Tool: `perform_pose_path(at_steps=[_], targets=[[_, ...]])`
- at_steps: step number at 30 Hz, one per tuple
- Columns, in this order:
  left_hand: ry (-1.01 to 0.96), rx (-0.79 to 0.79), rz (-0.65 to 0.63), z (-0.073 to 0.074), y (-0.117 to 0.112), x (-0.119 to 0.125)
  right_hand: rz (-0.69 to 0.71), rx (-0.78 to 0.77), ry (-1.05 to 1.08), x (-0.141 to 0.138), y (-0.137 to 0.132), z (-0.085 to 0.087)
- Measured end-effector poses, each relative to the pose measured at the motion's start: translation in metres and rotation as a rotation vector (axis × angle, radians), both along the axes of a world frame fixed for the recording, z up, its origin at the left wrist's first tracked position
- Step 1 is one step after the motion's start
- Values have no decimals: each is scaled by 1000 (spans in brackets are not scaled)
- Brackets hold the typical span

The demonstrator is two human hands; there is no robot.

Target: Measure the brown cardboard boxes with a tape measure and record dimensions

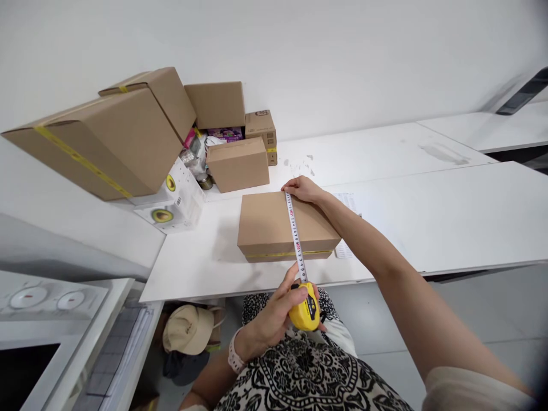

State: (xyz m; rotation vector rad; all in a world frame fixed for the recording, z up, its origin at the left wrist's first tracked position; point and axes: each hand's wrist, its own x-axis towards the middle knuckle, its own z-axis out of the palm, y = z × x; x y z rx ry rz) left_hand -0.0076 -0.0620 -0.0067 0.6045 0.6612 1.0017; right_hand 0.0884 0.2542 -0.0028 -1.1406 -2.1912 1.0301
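A closed cardboard box (263,220) sits near the table's front edge, with yellow tape along its front side. My left hand (280,311) is closed around the yellow case of a tape measure (305,308), just in front of the box and above my lap. From the case the white blade (293,228) runs out across the box top to its far edge. There my right hand (302,188) pinches the blade's end against that edge, its forearm passing over the box's right side. A printed sheet (345,251) lies partly hidden under that arm and beside the box.
Large cardboard boxes (124,137) are stacked at the left on a white avocado-printed box (171,208). Behind stand a smaller carton (238,165) and an open box (216,105). A white appliance with dials (29,297) stands at lower left, near a beige cap (188,328) on a shelf.
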Motion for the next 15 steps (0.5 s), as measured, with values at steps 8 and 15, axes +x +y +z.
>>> perform_pose_path(at_steps=[8, 15], targets=[[10, -51, -19, -1, -4, 3, 5, -137, 26, 9, -12, 10], [73, -100, 13, 3, -11, -5, -13, -262, 80, 11, -26, 20]])
